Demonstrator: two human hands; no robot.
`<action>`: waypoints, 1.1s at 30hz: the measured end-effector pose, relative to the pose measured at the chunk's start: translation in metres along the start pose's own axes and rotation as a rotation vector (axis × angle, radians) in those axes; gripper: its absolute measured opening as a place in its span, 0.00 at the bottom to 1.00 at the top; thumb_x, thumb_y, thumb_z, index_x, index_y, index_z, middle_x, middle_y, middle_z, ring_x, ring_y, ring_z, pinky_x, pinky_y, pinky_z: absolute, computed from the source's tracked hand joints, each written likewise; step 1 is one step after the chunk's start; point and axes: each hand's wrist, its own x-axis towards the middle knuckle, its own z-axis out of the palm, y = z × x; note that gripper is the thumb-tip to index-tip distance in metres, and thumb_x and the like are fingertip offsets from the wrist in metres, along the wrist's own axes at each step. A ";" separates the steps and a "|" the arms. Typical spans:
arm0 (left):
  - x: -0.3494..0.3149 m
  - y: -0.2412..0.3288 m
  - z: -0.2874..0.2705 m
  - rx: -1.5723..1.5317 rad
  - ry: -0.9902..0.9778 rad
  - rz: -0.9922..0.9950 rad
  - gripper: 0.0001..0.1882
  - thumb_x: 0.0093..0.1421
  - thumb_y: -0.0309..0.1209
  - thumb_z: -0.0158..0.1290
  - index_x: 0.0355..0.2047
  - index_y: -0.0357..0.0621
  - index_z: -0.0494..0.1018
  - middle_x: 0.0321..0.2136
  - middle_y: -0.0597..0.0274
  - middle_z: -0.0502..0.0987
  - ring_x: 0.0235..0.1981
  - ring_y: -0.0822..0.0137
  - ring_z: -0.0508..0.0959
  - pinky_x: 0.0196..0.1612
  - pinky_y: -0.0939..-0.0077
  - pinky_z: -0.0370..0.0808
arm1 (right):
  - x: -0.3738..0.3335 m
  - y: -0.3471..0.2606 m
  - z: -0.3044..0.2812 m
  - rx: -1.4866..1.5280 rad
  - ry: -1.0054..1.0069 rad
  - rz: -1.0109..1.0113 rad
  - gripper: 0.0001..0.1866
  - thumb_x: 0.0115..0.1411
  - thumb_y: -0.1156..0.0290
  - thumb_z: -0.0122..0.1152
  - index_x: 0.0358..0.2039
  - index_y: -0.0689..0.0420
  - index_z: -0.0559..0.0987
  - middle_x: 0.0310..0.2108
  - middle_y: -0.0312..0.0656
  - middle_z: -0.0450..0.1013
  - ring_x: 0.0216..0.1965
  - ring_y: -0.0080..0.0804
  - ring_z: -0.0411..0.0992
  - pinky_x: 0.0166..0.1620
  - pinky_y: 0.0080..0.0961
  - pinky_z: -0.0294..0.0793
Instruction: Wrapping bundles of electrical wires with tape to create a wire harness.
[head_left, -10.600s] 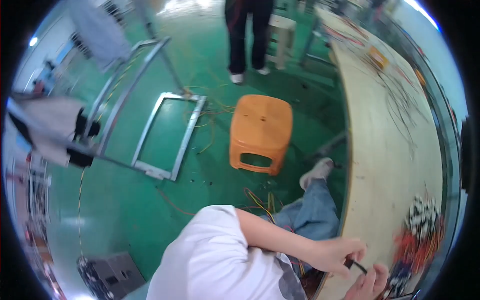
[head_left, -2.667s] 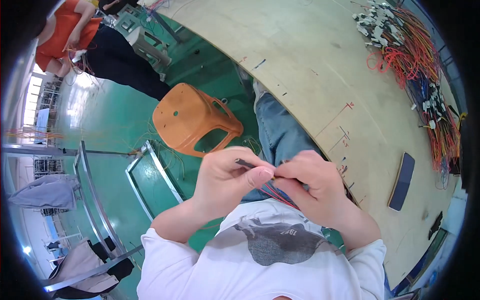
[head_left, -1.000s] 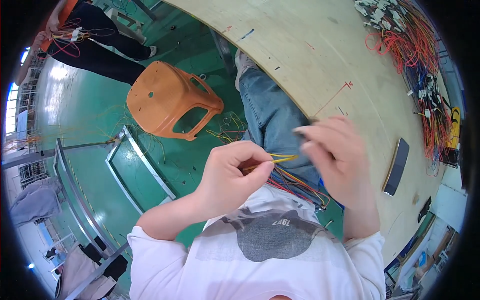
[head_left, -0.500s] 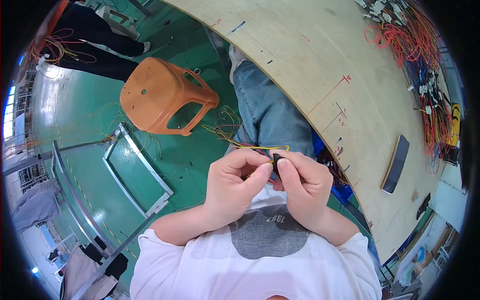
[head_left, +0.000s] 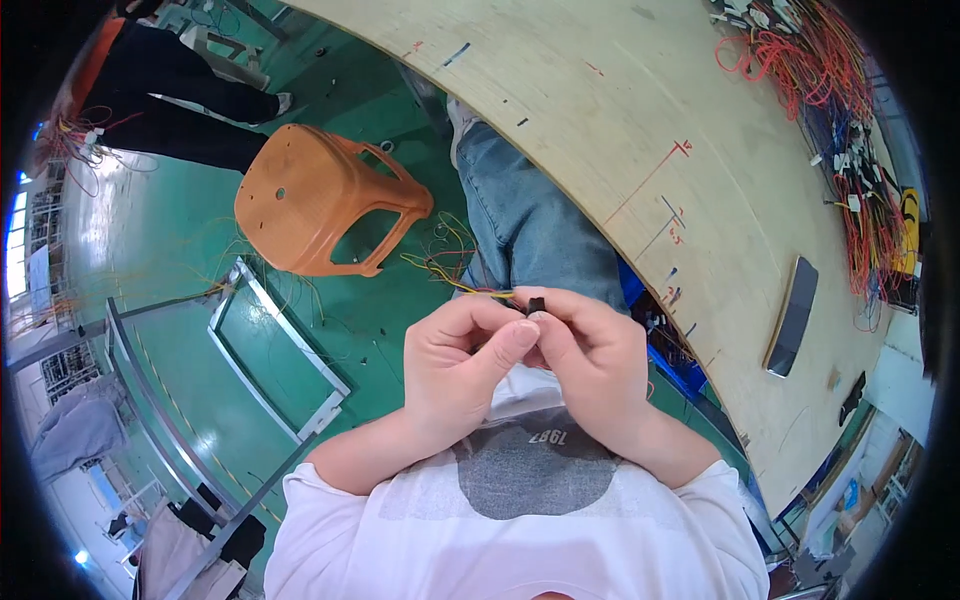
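Note:
My two hands meet in front of my lap, thumb tips close together at a small black connector [head_left: 536,304]. My right hand [head_left: 598,355] pinches this connector between thumb and fingers; its top end sticks up above the thumb. Closed against its other side is my left hand [head_left: 452,352], thumb pressed to the fingers on a thin yellow wire [head_left: 490,293] that shows just behind the fingertips. The wire's end and most of the connector are hidden by my fingers. More loose yellow and red wires [head_left: 440,265] trail beyond my hands, beside my knee.
A wooden table [head_left: 600,130] with pen marks curves along my right, bearing a phone [head_left: 792,318] and a heap of wire harnesses [head_left: 835,130]. An orange stool [head_left: 300,195] stands ahead to the left, near a metal frame [head_left: 280,350]. Another person's legs [head_left: 190,100] are at upper left.
Both hands have shifted slightly left and drawn closer together. The connector has turned more upright, and my left thumb now covers the wire that showed beside it.

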 end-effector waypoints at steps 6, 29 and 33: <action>0.001 0.007 -0.008 0.200 -0.036 0.120 0.05 0.53 0.25 0.52 0.24 0.37 0.70 0.22 0.67 0.70 0.22 0.82 0.64 0.24 0.89 0.59 | 0.012 0.001 -0.015 0.593 -0.126 0.405 0.12 0.54 0.76 0.54 0.40 0.65 0.72 0.28 0.39 0.71 0.28 0.18 0.68 0.32 0.12 0.67; -0.014 0.047 -0.017 1.340 -0.106 0.861 0.04 0.50 0.25 0.47 0.26 0.41 0.65 0.23 0.59 0.64 0.27 0.59 0.70 0.28 0.72 0.69 | 0.053 -0.024 0.014 0.185 -0.406 -0.003 0.09 0.55 0.73 0.52 0.37 0.60 0.70 0.26 0.37 0.69 0.28 0.21 0.67 0.31 0.14 0.66; -0.016 0.023 -0.012 1.226 -0.080 0.960 0.04 0.51 0.25 0.47 0.28 0.40 0.65 0.25 0.58 0.66 0.27 0.61 0.71 0.28 0.74 0.70 | 0.053 -0.017 0.020 0.229 -0.374 0.101 0.14 0.52 0.76 0.55 0.40 0.61 0.68 0.27 0.35 0.69 0.28 0.19 0.67 0.32 0.14 0.67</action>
